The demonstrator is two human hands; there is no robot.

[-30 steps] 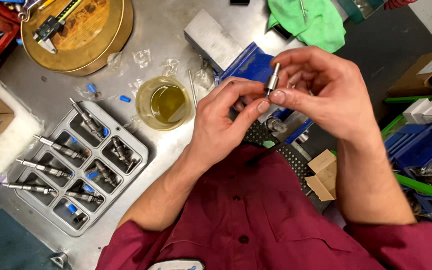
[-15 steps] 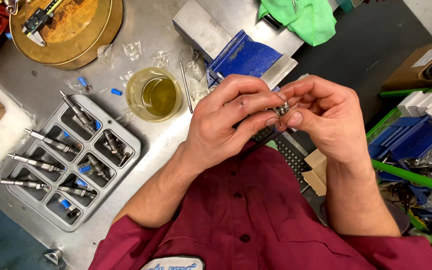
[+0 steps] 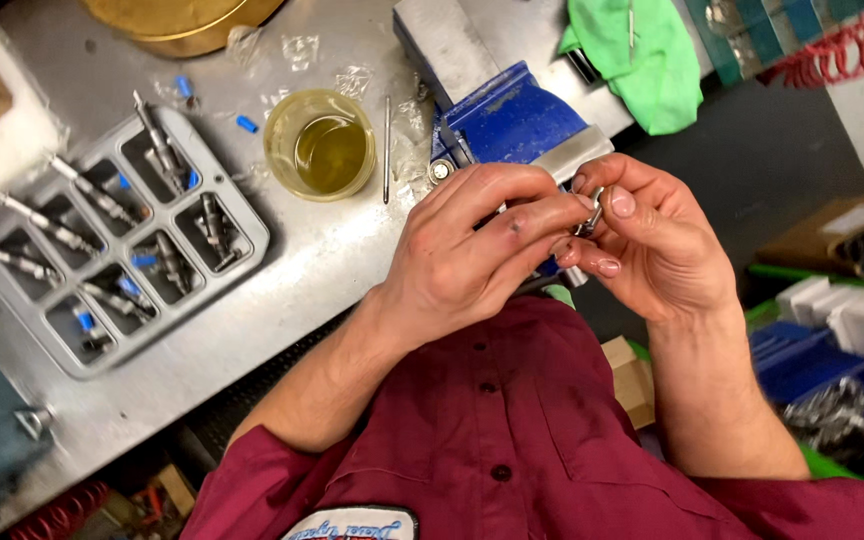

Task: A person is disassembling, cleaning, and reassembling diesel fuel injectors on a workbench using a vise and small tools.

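Observation:
Both my hands meet in front of my chest, just above a blue bench vise (image 3: pixel 512 125). My left hand (image 3: pixel 477 250) and my right hand (image 3: pixel 647 240) pinch a small metal part (image 3: pixel 592 215) between their fingertips; most of it is hidden by the fingers. A grey compartment tray (image 3: pixel 242 255) with several slim metal injector-like parts (image 3: pixel 157 145) and small blue caps lies on the metal bench to the left. A clear cup of yellow oil (image 3: pixel 320 145) stands between tray and vise, with a thin metal rod (image 3: pixel 387 150) beside it.
A green cloth (image 3: pixel 647 65) lies at the back right. A round brass-coloured tin (image 3: pixel 182 15) sits at the top edge. Loose blue caps (image 3: pixel 245 124) and clear plastic wrappers lie near the cup. Boxes and blue bins (image 3: pixel 832 350) stand low on the right.
The metal part was held upright and plainly visible in my right fingers; now both hands have closed round it and lowered. The camera view has shifted, so bench items sit higher in frame.

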